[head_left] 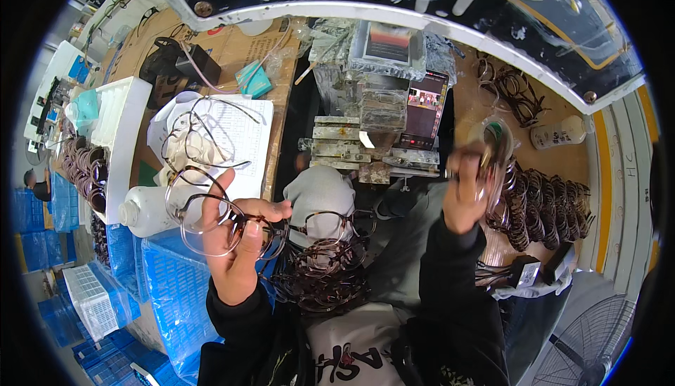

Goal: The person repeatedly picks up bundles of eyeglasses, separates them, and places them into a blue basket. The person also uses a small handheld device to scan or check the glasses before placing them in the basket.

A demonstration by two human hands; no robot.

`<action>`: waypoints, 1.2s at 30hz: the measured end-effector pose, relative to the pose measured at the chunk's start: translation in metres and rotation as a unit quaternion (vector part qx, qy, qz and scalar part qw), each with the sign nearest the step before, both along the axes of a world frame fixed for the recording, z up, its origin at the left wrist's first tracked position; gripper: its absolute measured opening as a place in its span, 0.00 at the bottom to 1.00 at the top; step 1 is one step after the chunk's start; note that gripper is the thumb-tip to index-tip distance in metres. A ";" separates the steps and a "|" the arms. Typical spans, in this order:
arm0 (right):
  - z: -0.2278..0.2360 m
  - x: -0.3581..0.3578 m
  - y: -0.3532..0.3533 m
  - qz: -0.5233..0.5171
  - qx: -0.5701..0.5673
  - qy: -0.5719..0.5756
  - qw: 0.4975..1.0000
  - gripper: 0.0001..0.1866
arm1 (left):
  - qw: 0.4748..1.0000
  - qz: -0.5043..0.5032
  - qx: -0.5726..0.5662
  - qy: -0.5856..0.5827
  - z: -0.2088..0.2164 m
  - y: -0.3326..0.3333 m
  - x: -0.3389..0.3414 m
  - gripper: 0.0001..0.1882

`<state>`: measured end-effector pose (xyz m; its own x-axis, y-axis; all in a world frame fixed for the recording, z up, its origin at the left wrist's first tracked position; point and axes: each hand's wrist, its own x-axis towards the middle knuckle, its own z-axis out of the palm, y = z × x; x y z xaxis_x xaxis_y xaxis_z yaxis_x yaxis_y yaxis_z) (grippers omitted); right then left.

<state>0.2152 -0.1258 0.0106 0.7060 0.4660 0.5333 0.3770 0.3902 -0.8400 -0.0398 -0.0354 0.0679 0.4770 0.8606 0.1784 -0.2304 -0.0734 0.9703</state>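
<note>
My left hand holds a pair of eyeglasses with round tortoiseshell rims, its thumb and fingers closed on the frame. A heap of similar dark brown eyeglass frames lies on my lap, just right of that hand. Motion blurs my right hand, raised on the right; its fingers look closed round another pair of eyeglasses, whose rim shows as a smear. Beside and below it, several rows of stacked eyeglass frames stand on the bench.
Ahead is a worn metal machine with a phone leaning on it. To the left are a white bottle, paper sheets with loose frames, and blue crates. A bottle and a fan are at right.
</note>
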 end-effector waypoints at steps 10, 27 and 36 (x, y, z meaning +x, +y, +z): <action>-0.037 0.017 0.076 0.048 0.016 0.135 0.990 0.10 | 0.997 -0.043 -0.054 0.018 -0.003 -0.002 -0.004 0.25; 0.016 -0.080 0.001 0.175 -0.152 -0.272 0.934 0.14 | 0.990 -0.128 0.052 0.014 -0.006 -0.017 0.021 0.45; -0.025 -0.051 -0.010 0.200 -0.327 -0.285 0.878 0.11 | 0.992 0.073 -0.026 -0.099 -0.002 -0.003 0.005 0.24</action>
